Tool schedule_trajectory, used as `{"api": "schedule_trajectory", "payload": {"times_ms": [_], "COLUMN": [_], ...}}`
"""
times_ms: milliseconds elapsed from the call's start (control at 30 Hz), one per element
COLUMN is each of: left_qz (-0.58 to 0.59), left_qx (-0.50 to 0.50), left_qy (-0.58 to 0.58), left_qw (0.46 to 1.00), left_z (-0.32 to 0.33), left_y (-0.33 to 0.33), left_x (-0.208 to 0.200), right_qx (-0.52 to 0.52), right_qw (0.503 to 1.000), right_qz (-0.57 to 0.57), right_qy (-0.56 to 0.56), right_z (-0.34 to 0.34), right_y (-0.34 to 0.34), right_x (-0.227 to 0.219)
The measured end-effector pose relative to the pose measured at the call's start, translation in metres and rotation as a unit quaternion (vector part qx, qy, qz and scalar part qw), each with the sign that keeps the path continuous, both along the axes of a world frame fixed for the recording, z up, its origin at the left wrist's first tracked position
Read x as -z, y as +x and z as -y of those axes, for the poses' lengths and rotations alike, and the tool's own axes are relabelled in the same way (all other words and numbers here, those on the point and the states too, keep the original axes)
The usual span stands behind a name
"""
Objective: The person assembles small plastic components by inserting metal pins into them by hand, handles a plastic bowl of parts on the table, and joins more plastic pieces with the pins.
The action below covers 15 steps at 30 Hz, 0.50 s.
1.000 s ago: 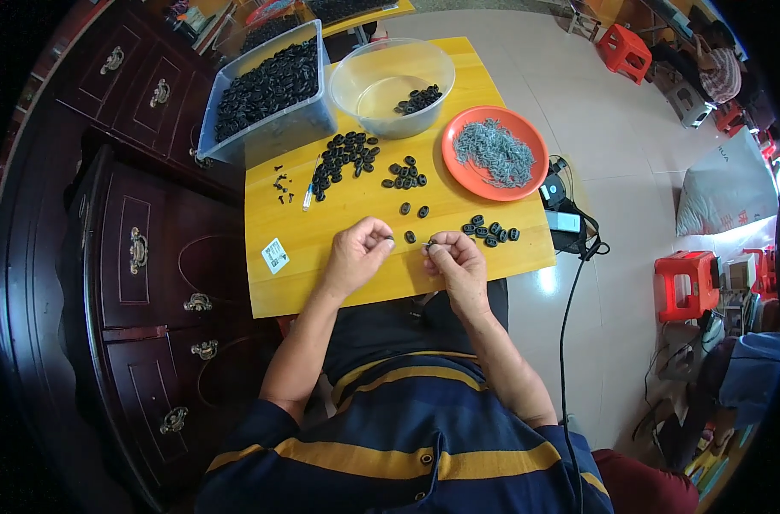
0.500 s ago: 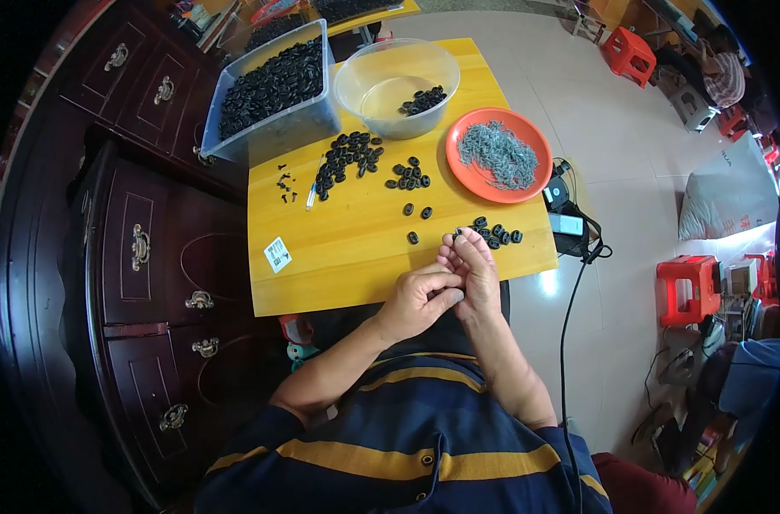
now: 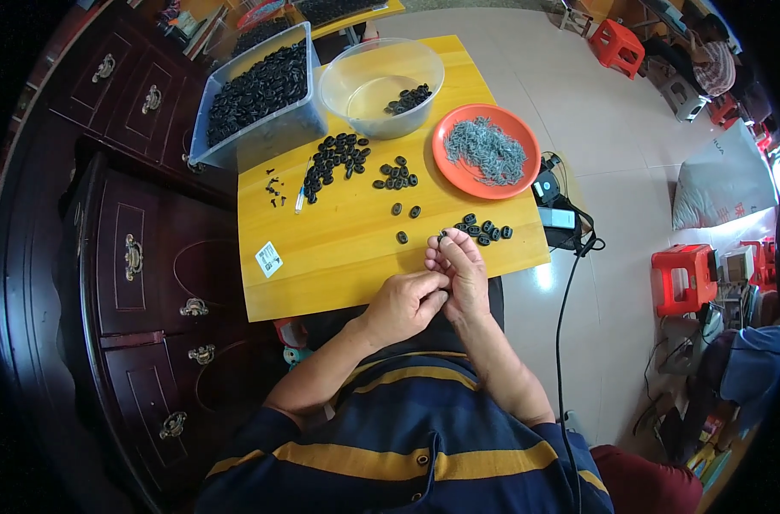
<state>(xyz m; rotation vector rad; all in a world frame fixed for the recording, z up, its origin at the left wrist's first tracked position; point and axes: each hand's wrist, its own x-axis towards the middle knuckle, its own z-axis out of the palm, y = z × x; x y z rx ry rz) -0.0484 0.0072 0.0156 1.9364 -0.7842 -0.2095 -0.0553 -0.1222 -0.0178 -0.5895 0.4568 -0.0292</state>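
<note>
Left hand [image 3: 405, 301] moved across since second ago, now touching right hand [image 3: 465, 278]; curled, cannot tell if holding anything; right pinches small dark piece [image 3: 442, 236] above worktop [image 3: 321, 257], perhaps for control; black oval pieces [image 3: 488, 227], orange dish [image 3: 471, 182] toward right edge, likely for reach

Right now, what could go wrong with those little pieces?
The orange plate seems to overhang the right edge of the yellow table, so a bump might spill its gray pieces. The right hand is close to some black oval pieces and could knock them. The small dark piece it pinches might slip.
</note>
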Motion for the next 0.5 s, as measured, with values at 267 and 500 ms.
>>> {"api": "schedule_trajectory", "payload": {"times_ms": [267,500], "left_qz": [-0.226,-0.219], "left_qx": [-0.028,-0.094], "left_qy": [-0.110,-0.172], "left_qw": [0.968,0.956], "left_z": [-0.017,-0.028], "left_y": [0.012,0.030], "left_x": [0.005,0.000], "right_qx": [0.013,-0.051], "right_qw": [0.999,0.988], "right_qz": [0.008,0.066], "right_qy": [-0.046,-0.128], "right_z": [0.001,-0.001], "right_y": [-0.001,-0.005], "right_x": [-0.003,0.002]}}
